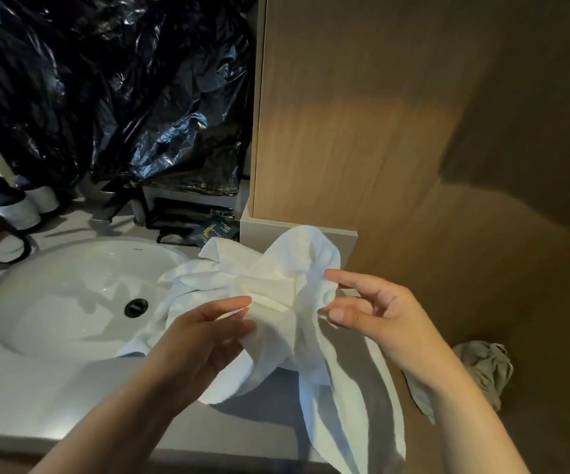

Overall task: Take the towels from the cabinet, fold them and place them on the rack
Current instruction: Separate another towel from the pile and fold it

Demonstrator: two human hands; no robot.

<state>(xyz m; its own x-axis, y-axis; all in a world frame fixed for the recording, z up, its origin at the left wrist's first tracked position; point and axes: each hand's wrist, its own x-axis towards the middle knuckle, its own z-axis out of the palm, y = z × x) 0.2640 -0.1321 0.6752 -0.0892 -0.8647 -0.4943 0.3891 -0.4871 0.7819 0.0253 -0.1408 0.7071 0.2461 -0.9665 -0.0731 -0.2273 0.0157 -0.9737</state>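
Roughly vertical towel [287,289], pinched by left hand [201,333], right hand [372,313]

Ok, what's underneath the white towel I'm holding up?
The white towel hangs over the grey countertop, one end draped over the sink rim. The left hand and right hand pinch it. Anything on the counter right beneath the bunched cloth is covered from view.

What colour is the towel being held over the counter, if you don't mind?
The towel is plain white with no pattern, seen in the head view.
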